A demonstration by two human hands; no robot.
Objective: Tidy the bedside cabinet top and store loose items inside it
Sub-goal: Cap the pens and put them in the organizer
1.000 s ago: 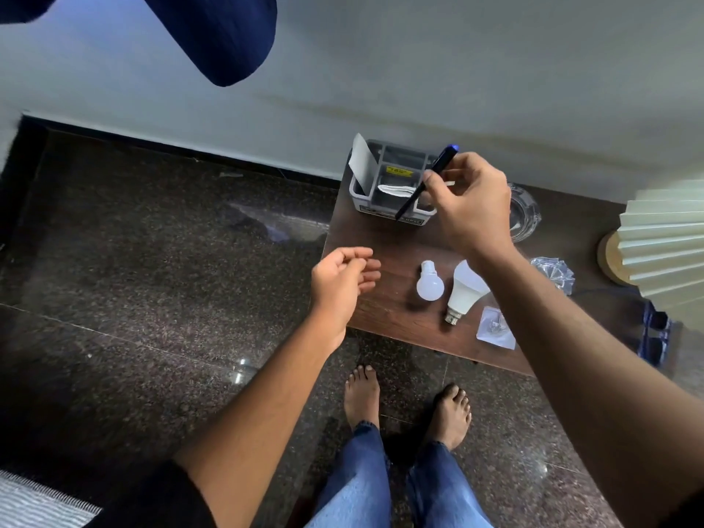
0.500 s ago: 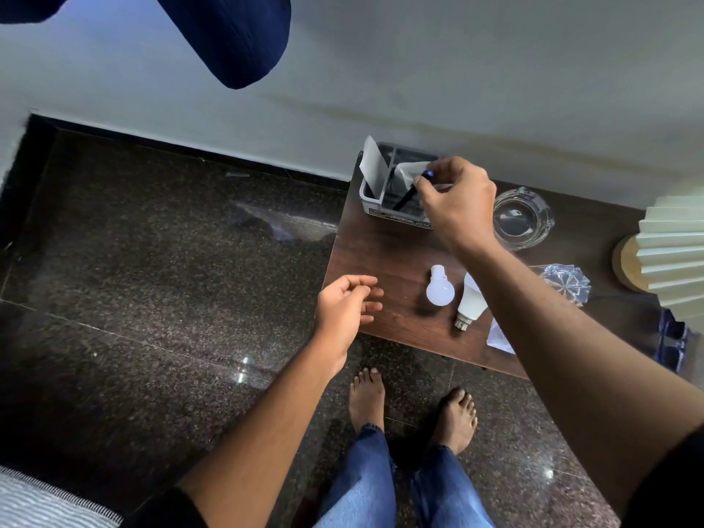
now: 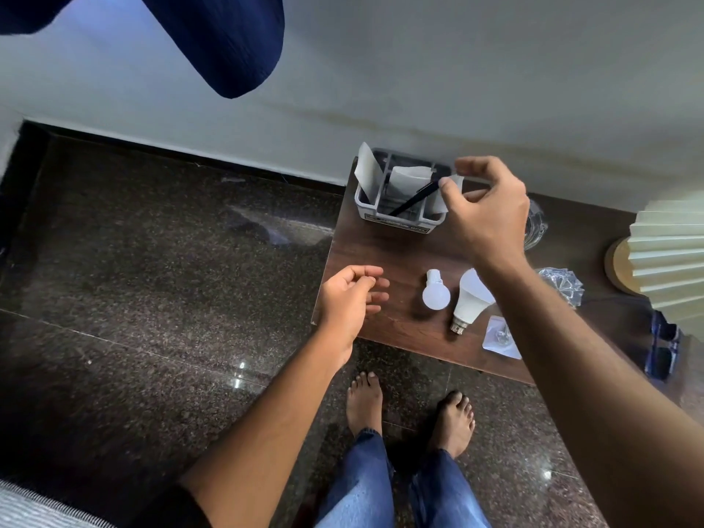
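- Right hand [image 3: 484, 211] — fingers spread, empty, over the organiser [image 3: 396, 219]; left hand [image 3: 348, 302] loosely curled, empty.
- Bulbs [image 3: 436, 295] lie between both hands — left nearer; long axes run front-to-back across the bench [image 3: 384, 257].

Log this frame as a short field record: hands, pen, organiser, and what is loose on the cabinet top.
right hand: above the organiser's right end, fingers parted, holding nothing clearly
left hand: loosely curled, empty, at the cabinet's left edge
pen: black, leaning inside the grey organiser
organiser contents: pen and white paper slips
loose items: small bulb, large bulb, clear packet, crystal piece
cabinet top: dark wood; glass dish partly hidden by the right hand
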